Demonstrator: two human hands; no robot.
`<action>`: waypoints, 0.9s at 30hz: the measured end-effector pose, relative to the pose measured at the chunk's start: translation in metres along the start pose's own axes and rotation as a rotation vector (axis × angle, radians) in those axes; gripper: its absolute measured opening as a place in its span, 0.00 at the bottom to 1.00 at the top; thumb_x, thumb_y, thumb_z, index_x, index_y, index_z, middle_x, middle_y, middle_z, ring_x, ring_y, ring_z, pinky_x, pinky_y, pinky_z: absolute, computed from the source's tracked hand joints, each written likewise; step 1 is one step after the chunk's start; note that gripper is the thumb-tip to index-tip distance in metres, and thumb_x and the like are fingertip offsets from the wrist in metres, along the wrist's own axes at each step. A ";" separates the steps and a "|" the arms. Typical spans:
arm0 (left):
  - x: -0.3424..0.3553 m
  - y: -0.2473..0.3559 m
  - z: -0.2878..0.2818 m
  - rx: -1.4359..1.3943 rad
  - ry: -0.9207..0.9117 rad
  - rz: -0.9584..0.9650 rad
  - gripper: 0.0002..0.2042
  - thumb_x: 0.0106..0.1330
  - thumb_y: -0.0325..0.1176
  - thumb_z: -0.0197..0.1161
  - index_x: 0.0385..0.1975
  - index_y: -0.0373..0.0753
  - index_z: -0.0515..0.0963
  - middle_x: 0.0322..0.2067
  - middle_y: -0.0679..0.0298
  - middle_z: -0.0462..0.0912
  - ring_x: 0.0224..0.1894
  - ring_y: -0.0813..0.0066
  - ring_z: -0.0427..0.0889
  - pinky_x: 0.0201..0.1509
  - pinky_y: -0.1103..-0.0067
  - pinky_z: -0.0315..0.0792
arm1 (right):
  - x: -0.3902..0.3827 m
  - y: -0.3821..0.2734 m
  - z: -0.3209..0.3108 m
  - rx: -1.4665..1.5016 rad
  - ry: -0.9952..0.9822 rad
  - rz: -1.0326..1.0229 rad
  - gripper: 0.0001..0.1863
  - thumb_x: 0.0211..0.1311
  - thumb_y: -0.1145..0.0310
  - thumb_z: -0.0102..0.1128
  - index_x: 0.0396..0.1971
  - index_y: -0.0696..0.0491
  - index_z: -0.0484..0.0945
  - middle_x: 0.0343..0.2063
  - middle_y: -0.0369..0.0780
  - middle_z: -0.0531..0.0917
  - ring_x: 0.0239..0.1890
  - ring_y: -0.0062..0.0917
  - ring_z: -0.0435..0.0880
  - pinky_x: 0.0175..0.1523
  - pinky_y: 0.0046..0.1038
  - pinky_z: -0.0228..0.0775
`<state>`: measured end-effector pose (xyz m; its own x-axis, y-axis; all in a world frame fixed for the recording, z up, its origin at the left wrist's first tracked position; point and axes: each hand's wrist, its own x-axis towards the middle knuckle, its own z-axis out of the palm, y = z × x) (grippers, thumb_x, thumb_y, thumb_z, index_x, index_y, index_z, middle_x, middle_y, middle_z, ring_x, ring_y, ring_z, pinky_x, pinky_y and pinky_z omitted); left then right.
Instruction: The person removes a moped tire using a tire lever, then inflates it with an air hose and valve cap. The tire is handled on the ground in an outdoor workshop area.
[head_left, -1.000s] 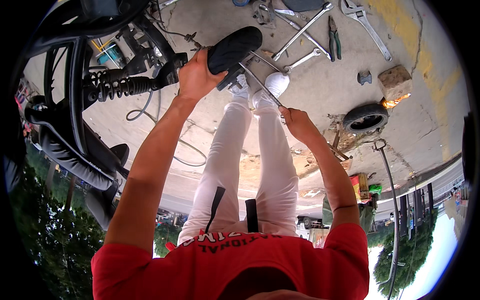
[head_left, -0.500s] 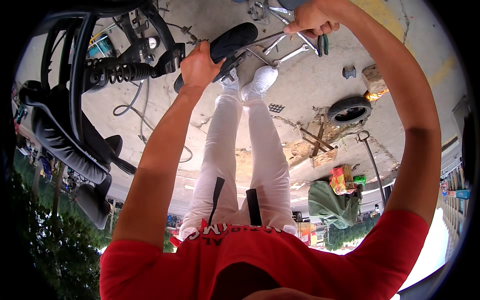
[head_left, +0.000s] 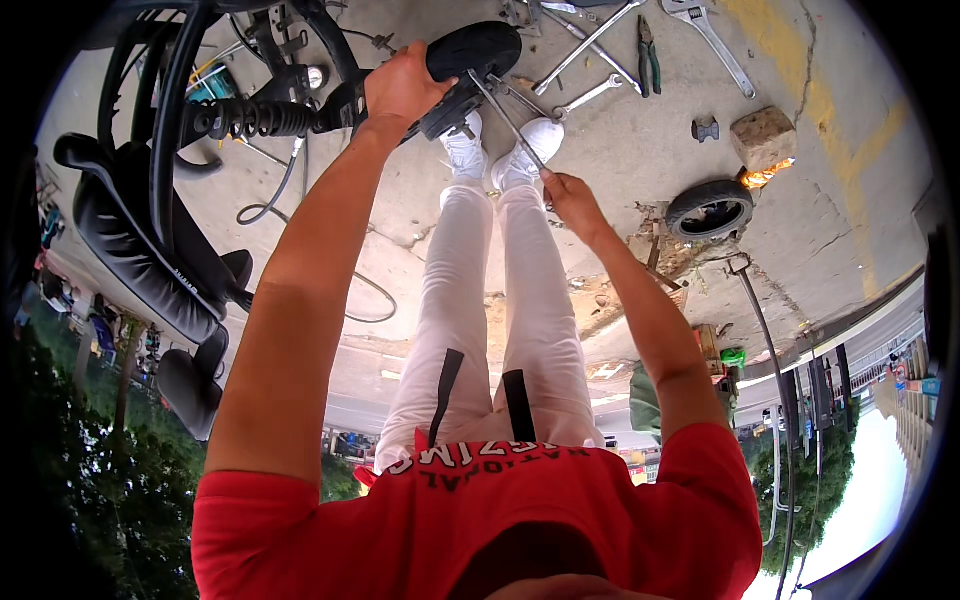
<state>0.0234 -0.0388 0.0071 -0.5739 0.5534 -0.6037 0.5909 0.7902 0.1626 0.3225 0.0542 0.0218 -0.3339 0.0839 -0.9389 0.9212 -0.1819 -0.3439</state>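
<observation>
A black-tyred wheel point(head_left: 478, 48) stands at the top middle, beside the scooter's frame. My left hand point(head_left: 402, 90) is closed on its left edge, thumb stretched across the tyre. A long thin metal bar point(head_left: 515, 130) slants from the wheel down to the right. The fingers of my right hand point(head_left: 577, 205) are wrapped round its lower end, while the upper tip meets the wheel's side. Where exactly that tip sits cannot be made out. Below the wheel are my white shoes point(head_left: 527, 150).
The scooter's black frame, with a coil spring point(head_left: 260, 118) and seat point(head_left: 150, 235), fills the left. On the concrete lie an open-end wrench point(head_left: 590, 95), pliers point(head_left: 649, 60), an adjustable wrench point(head_left: 715, 45) and a cross-shaped wrench point(head_left: 590, 47). A stone block point(head_left: 763, 138) and small tyre point(head_left: 708, 210) lie right.
My right hand has swung the bar's held end from the far upper right down toward me. My left hand has shifted slightly up on the wheel.
</observation>
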 end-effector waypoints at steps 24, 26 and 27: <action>-0.025 -0.064 0.013 -0.177 0.082 0.106 0.35 0.52 0.55 0.70 0.46 0.26 0.71 0.36 0.40 0.81 0.42 0.44 0.82 0.46 0.66 0.75 | -0.113 -0.056 0.171 0.507 0.162 -0.153 0.21 0.70 0.65 0.46 0.62 0.49 0.67 0.23 0.47 0.78 0.23 0.27 0.72 0.38 0.27 0.68; -0.027 -0.058 0.017 -0.123 0.175 0.067 0.32 0.53 0.54 0.70 0.42 0.27 0.72 0.34 0.39 0.81 0.40 0.43 0.81 0.43 0.65 0.75 | -0.110 -0.057 0.175 0.472 0.167 -0.142 0.21 0.70 0.66 0.46 0.62 0.49 0.67 0.23 0.52 0.78 0.23 0.40 0.76 0.33 0.34 0.68; -0.028 -0.058 0.020 -0.132 0.214 0.077 0.31 0.53 0.54 0.70 0.40 0.27 0.73 0.32 0.39 0.81 0.39 0.42 0.81 0.42 0.64 0.75 | -0.108 -0.057 0.178 0.454 0.170 -0.135 0.21 0.70 0.67 0.46 0.62 0.48 0.67 0.23 0.54 0.79 0.23 0.46 0.78 0.31 0.38 0.67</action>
<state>0.0165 -0.1056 -0.0010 -0.6450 0.6454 -0.4091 0.5666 0.7632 0.3107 0.2703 -0.1186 0.1405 -0.3722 0.2875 -0.8825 0.6795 -0.5633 -0.4701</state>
